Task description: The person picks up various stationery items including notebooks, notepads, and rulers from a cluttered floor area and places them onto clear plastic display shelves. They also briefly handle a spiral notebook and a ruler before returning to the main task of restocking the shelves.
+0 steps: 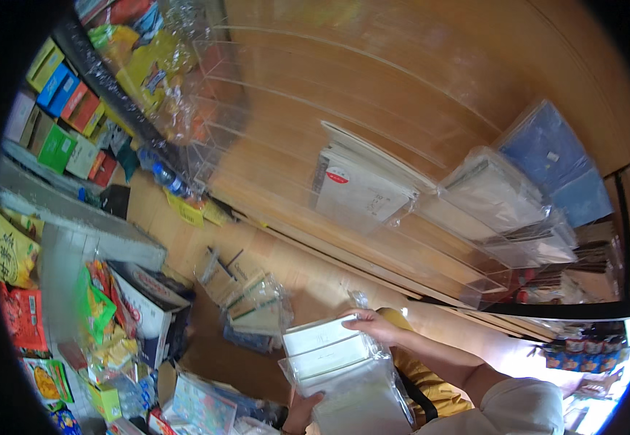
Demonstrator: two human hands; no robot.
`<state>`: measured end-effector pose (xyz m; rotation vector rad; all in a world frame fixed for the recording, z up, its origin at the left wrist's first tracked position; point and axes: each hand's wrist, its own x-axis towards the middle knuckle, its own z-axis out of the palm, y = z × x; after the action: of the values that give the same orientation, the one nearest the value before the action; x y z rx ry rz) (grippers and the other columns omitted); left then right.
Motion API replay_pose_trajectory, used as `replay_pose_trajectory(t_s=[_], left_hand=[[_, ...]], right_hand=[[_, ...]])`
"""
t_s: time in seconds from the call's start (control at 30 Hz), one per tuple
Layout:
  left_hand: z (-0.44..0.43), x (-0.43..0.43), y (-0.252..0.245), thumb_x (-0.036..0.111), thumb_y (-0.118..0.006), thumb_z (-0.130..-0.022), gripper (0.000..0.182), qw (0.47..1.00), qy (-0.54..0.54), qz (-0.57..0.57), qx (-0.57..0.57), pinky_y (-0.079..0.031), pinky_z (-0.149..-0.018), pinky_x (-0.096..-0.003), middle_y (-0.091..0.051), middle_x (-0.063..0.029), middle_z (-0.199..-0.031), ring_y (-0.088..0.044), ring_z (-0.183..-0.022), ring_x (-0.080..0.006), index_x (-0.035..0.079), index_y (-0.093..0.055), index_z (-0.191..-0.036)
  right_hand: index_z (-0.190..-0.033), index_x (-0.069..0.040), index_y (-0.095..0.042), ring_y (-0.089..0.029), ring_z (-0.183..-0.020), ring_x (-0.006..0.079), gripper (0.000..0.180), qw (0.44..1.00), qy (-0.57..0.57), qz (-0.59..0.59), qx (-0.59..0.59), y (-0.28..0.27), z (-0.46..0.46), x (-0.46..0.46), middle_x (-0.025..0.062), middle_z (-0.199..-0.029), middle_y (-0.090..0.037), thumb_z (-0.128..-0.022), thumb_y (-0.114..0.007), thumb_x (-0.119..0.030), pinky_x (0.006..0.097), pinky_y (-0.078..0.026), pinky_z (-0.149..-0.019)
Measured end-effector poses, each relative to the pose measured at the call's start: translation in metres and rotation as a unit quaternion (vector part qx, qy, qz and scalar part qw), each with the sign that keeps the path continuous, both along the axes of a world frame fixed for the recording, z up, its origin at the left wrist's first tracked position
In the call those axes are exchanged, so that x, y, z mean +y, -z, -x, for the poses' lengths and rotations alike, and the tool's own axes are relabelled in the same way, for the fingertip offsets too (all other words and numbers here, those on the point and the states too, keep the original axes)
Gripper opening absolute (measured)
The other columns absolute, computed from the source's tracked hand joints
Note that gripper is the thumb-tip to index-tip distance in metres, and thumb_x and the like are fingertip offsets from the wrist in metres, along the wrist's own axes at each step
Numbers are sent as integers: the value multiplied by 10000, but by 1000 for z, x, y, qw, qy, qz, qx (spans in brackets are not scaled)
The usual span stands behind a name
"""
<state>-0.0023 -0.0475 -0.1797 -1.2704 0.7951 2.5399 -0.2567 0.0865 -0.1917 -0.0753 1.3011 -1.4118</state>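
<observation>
Several white paper pads or envelopes (326, 341), partly covered by clear plastic wrap (361, 402), lie fanned in front of me. My right hand (372, 326) grips their upper right corner, thumb on top. At the lower left edge, my left hand (305, 409) holds the wrapped part of the same bundle, its wrist cut off by the bottom of the view. Faint print shows on the white sheets. Beyond the bundle, on the floor side, lie tan paper packets (258, 304) in clear wrap.
A wooden shelf with clear dividers holds white wrapped packets (366, 190), clear-bagged paper (497, 190) and a blue pack (549, 147). Cartons (146, 310), snack bags (24, 318) and coloured boxes (57, 89) crowd the left. A water bottle (168, 179) lies by the shelf edge.
</observation>
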Motion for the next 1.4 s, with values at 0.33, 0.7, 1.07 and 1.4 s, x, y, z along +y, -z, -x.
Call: replay_pose_trajectory(t_s=[0.33,0.7,1.07,1.4], left_hand=[[48,-15,104,-22,-661,-724,599,981,8,186,46,-462,-869,-351,-548,-104,-1131,-547,-1021,-247,3,-401,-1264],[68,-42,144,116,-532,-902,469,982,14,146,116,-451,-895,-356,-488,-111,-1240,-504,-1101,-220,15,-347,-1321],[75,-67,162,53,-590,-830,507,976,118,129,131,-430,-920,-353,-530,-102,-1205,-526,-1082,-243,5,-407,-1300],[120,-82,180,59,-644,-819,535,886,113,380,241,-373,-942,-303,-493,-109,-1206,-468,-1097,-194,-5,-400,-1291]], right_hand=[[-1121,1,-541,-531,-956,141,407,977,69,-47,195,142,-13,-21,75,-1043,-580,-883,-601,-324,260,-431,-820],[-1126,62,-520,-602,-833,207,558,917,40,-167,360,134,-67,43,135,-946,-613,-769,-731,-312,331,-487,-711],[-1143,-11,-522,-544,-879,129,283,899,293,1,325,63,-44,91,52,-969,-585,-865,-574,-15,254,-451,-781],[-854,-276,-709,-554,-1102,213,246,123,261,-85,954,-134,79,149,-52,-1075,-657,-652,-720,-136,466,-356,-1035]])
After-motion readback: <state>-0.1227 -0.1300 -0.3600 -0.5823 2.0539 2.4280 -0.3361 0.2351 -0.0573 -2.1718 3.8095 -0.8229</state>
